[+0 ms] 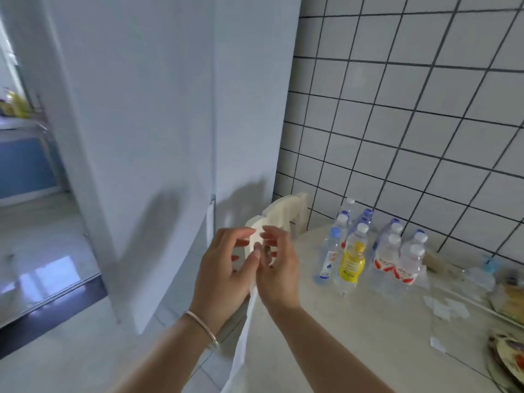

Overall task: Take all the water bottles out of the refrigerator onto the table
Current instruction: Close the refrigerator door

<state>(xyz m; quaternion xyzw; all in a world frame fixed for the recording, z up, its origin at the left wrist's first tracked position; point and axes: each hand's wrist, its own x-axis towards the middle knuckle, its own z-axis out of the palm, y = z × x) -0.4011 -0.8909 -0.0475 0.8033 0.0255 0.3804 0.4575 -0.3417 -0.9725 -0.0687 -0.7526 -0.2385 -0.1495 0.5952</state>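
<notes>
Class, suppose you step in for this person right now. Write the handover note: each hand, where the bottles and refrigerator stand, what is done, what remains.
Left hand: empty, fingers loosely curled, raised in front of the refrigerator.
Right hand: empty too, fingers relaxed, close against the left.
Refrigerator: doors closed, so its inside cannot be seen.
Water bottles: a cluster stands upright on the table near the tiled wall, one with a yellow label in front.
Done: those bottles are out.
Left: open the refrigerator and check for any remaining; move them to the table.
</notes>
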